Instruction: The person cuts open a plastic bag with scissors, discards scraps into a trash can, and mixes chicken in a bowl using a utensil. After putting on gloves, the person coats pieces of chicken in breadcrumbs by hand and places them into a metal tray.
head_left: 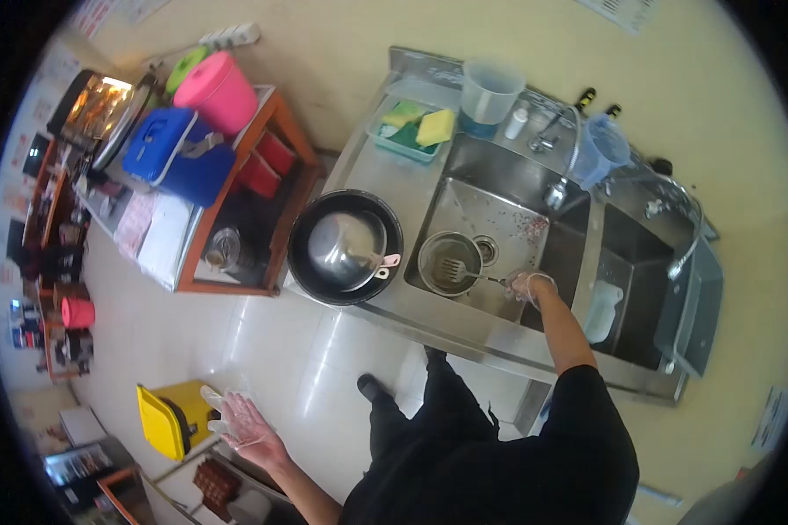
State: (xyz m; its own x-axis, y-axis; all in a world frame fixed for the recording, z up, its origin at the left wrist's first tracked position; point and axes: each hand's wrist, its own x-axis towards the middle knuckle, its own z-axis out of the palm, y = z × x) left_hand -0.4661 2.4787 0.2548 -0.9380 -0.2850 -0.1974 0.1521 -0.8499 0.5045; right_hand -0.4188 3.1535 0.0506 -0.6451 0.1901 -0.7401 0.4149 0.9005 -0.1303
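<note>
My right hand (530,284), in a clear plastic glove, is closed around the handle of a slotted spatula (454,270). The spatula's head is over a round metal bowl (423,267) standing in the left sink basin (508,204); whether it touches the bowl's inside I cannot tell. Out to the left, away from the counter, my left hand (249,427) is held palm up with fingers spread, also in a clear glove and holding nothing. A black pan (299,267) with a shiny metal bowl (341,245) inside it rests on the counter left of the sink.
Behind the basin are a container with sponges (403,150), a clear pitcher (490,92) and a white bottle (517,122). A faucet (558,191) hangs over the sink. A wooden-framed table (263,157) stands left; a yellow bin (162,424) is near my left hand.
</note>
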